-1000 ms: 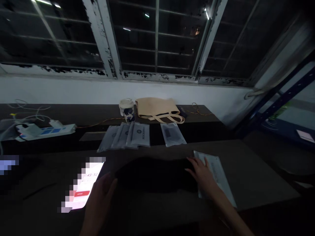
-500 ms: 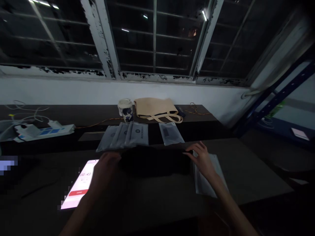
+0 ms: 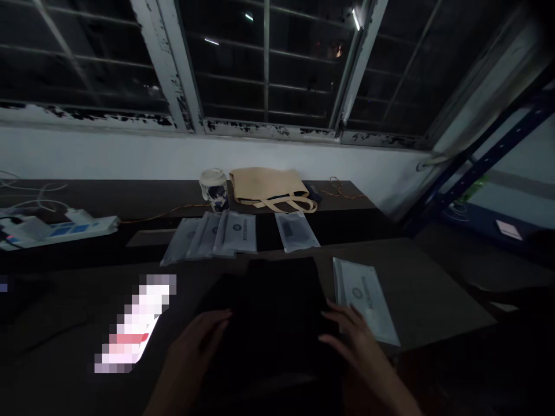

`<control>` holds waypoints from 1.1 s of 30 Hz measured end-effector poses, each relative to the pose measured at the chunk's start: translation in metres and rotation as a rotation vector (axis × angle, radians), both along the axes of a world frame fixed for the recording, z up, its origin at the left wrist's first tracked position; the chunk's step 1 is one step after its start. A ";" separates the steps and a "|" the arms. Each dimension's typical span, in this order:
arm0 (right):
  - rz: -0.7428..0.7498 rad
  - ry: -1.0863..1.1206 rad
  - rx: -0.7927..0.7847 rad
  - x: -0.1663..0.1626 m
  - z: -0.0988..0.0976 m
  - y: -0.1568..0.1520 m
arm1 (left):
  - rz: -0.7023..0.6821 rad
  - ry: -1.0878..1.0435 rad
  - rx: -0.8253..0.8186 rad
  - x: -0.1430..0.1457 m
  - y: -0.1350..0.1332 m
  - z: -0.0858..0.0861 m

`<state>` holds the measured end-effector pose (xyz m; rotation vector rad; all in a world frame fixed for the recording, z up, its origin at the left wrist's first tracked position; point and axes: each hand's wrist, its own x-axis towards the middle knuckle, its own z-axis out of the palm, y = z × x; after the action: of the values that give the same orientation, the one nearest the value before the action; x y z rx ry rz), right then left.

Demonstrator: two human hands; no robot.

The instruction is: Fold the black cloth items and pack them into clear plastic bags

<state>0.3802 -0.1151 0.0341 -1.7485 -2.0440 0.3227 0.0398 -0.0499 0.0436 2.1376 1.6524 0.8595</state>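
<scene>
A black piece of cloth [image 3: 281, 312] lies spread on the dark table in front of me; its folds and exact kind are lost in the low light. My left hand [image 3: 191, 352] is at the cloth's left side, fingers stretched towards it and nothing visibly gripped. Along the right side, my right hand [image 3: 353, 335] touches the edge with thumb and fingers apart. Just beyond that hand is a frosted plastic zip bag [image 3: 362, 294] with dark print, its lower part near the wrist.
Several similar frosted bags [image 3: 236, 231] overlap behind the cloth, and another bag [image 3: 297, 231] lies farther right. A lit phone [image 3: 134, 323] is at left. Farther back are a patterned cup [image 3: 214, 190], a beige tote bag [image 3: 269, 188] and a power strip [image 3: 65, 231].
The black cloth, held up between both hands before, now lies flatter and nearer me. Both hands have come closer and loosened their pinch. The right-hand bag is more exposed.
</scene>
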 end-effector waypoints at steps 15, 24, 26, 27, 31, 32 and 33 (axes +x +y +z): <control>-0.026 -0.231 0.147 -0.052 -0.024 0.098 | -0.199 0.376 0.072 0.061 0.056 -0.025; -0.189 -0.249 0.064 -0.053 -0.044 0.151 | -0.206 0.496 0.122 0.077 0.102 -0.054; -0.209 -0.245 0.068 -0.059 -0.041 0.146 | -0.212 0.511 0.139 0.078 0.097 -0.049; -0.211 -0.241 0.075 -0.063 -0.039 0.141 | -0.231 0.507 0.151 0.078 0.092 -0.046; -0.088 -0.217 0.105 -0.073 -0.039 0.097 | -0.408 0.468 0.175 0.067 0.060 -0.042; -0.036 -0.211 0.104 -0.072 -0.040 0.084 | -0.453 0.464 0.176 0.061 0.051 -0.044; 0.015 -0.207 0.100 -0.070 -0.041 0.072 | -0.487 0.465 0.178 0.054 0.043 -0.047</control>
<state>0.3102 -0.0431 -0.0071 -1.7699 -2.1753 0.0444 0.0940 -0.0069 -0.0038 2.8540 1.1554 0.3903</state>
